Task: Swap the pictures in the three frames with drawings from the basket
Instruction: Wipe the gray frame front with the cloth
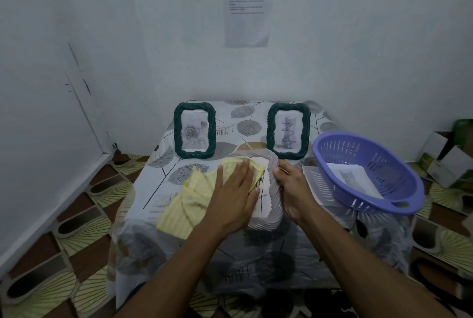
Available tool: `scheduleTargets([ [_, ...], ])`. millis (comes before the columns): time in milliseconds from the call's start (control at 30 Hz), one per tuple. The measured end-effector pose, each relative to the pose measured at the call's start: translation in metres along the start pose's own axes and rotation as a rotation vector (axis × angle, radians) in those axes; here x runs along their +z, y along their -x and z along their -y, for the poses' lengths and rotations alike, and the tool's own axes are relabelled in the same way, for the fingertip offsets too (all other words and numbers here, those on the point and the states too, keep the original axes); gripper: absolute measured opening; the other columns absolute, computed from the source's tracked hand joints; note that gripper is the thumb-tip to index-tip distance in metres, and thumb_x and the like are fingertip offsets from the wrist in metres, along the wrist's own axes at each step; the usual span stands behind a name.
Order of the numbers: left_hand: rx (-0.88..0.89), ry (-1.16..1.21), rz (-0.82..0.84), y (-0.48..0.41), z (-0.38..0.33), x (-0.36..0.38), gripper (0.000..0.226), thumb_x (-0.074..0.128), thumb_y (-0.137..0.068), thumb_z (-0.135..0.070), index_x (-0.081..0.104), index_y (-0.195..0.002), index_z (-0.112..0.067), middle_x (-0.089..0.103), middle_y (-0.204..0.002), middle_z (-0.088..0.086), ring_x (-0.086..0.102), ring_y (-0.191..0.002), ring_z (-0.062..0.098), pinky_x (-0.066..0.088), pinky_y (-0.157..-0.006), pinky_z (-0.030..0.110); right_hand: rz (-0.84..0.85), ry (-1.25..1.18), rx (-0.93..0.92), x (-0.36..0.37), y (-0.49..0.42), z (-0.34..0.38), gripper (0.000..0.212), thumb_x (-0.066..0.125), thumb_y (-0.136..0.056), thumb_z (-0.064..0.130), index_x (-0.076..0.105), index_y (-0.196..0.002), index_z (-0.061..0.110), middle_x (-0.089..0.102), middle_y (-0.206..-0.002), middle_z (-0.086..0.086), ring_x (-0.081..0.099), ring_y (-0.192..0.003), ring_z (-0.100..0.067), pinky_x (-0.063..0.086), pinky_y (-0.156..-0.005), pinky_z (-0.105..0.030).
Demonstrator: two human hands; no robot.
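A pale grey rope-edged frame (pixel 276 191) lies flat at the table's middle with a drawing showing in it. My left hand (pixel 234 187) presses a yellow striped cloth (pixel 184 202) flat onto the frame's glass, fingers straight. My right hand (pixel 291 187) grips the frame's right edge. Two dark green frames stand upright at the back: the left green frame (pixel 194 130) holds a rose picture, the right green frame (pixel 288 130) holds a blue line drawing. A purple basket (pixel 368 172) sits tilted at the right with paper sheets (pixel 354 177) inside.
The small table (pixel 158 164) has a leaf-patterned cover and stands against a white wall with a printed sheet (pixel 247 7) taped up. White papers (pixel 314 184) lie under the basket. Cardboard boxes (pixel 445 159) sit on the patterned floor at the right.
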State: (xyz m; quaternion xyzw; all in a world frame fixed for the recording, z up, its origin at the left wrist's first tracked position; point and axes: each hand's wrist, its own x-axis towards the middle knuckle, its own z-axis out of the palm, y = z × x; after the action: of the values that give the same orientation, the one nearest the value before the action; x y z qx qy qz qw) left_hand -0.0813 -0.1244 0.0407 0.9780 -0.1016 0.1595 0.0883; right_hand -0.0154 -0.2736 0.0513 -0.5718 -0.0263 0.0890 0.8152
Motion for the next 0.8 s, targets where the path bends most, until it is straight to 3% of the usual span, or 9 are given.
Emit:
scheduleTargets([
  [133,0.185,0.033,-0.028,0.013,-0.016,0.000,0.066,0.000,-0.098,-0.046,0.028,-0.149,-0.016,0.015,-0.159,-0.002,0.012,-0.147,0.010,-0.005,-0.117,0.048,0.023,-0.024,-0.006,-0.002,-0.003,0.009,0.031,0.040,-0.099,0.000,0.059,-0.124,0.002,0.068,-0.117,-0.018,0.065,-0.107,-0.033,0.053,-0.091,-0.042],
  [233,0.168,0.024,-0.043,0.016,-0.005,-0.001,0.058,0.011,-0.099,-0.043,0.030,-0.149,-0.019,0.018,-0.158,-0.005,0.014,-0.146,0.007,-0.006,-0.117,0.049,0.040,-0.049,0.011,-0.001,-0.001,0.007,0.032,0.039,-0.099,0.000,0.058,-0.126,0.001,0.067,-0.118,-0.020,0.064,-0.109,-0.034,0.051,-0.095,-0.044],
  [367,0.139,-0.015,-0.033,-0.006,0.008,-0.015,0.060,0.010,-0.097,-0.044,0.027,-0.150,-0.021,0.018,-0.159,-0.006,0.012,-0.146,0.007,-0.013,-0.117,0.046,0.076,-0.064,0.008,0.004,0.004,0.001,0.032,0.043,-0.096,-0.003,0.060,-0.123,0.001,0.068,-0.117,-0.020,0.065,-0.104,-0.030,0.052,-0.095,-0.039],
  [467,0.237,0.026,-0.020,0.002,0.005,-0.014,0.056,0.012,-0.100,-0.042,0.034,-0.147,-0.022,0.025,-0.156,-0.007,0.014,-0.145,0.003,-0.009,-0.118,0.048,0.059,-0.068,0.015,0.000,0.002,0.008,0.031,0.041,-0.097,-0.003,0.061,-0.120,0.001,0.068,-0.113,-0.020,0.067,-0.098,-0.029,0.056,-0.086,-0.037],
  [567,0.308,0.070,-0.006,0.027,0.002,-0.005,0.058,0.008,-0.101,-0.043,0.036,-0.146,-0.021,0.023,-0.157,-0.010,0.012,-0.145,0.001,-0.007,-0.118,0.047,0.025,-0.044,0.013,-0.007,-0.001,0.010,0.030,0.040,-0.098,-0.001,0.061,-0.120,0.002,0.068,-0.114,-0.022,0.067,-0.100,-0.032,0.055,-0.087,-0.042],
  [800,0.165,-0.034,-0.037,0.001,0.009,-0.013,0.057,0.015,-0.100,-0.043,0.030,-0.149,-0.019,0.022,-0.158,-0.003,0.018,-0.146,0.012,-0.011,-0.116,0.048,0.054,-0.050,0.020,-0.004,0.004,0.008,0.030,0.040,-0.098,-0.001,0.061,-0.120,0.002,0.069,-0.112,-0.019,0.067,-0.100,-0.030,0.055,-0.087,-0.041],
])
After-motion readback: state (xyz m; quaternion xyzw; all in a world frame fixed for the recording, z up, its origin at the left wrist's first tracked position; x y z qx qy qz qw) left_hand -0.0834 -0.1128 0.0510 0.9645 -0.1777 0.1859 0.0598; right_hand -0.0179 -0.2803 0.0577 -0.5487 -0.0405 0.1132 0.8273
